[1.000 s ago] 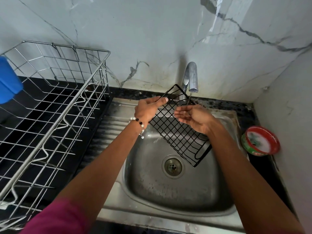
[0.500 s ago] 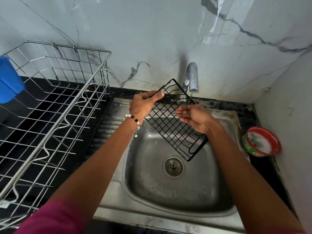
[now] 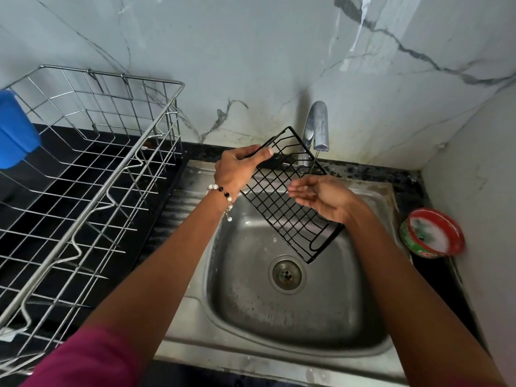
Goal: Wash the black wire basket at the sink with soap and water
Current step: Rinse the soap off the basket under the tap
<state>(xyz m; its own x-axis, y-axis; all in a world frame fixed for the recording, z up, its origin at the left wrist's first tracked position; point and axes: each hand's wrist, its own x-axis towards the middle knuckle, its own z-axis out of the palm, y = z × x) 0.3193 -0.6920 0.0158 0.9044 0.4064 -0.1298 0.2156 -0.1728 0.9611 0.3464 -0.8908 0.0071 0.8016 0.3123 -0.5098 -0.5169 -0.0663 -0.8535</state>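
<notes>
Black wire basket (image 3: 282,202) lifted slightly higher under tap (image 3: 317,127), left hand (image 3: 237,169) gripping its edge, right hand (image 3: 321,196) open beneath the stream

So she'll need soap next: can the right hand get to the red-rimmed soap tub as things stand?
Probably yes. The right hand lies open against the black wire basket, holding nothing, and the soap tub sits uncovered on the counter right of the sink, with nothing between.

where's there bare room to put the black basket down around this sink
Bare patches: the sink bowl around the drain, and the ribbed drainboard between bowl and silver rack. Crowded: under the tap, where both hands hold the black wire basket; the soap tub fills the right ledge.
</notes>
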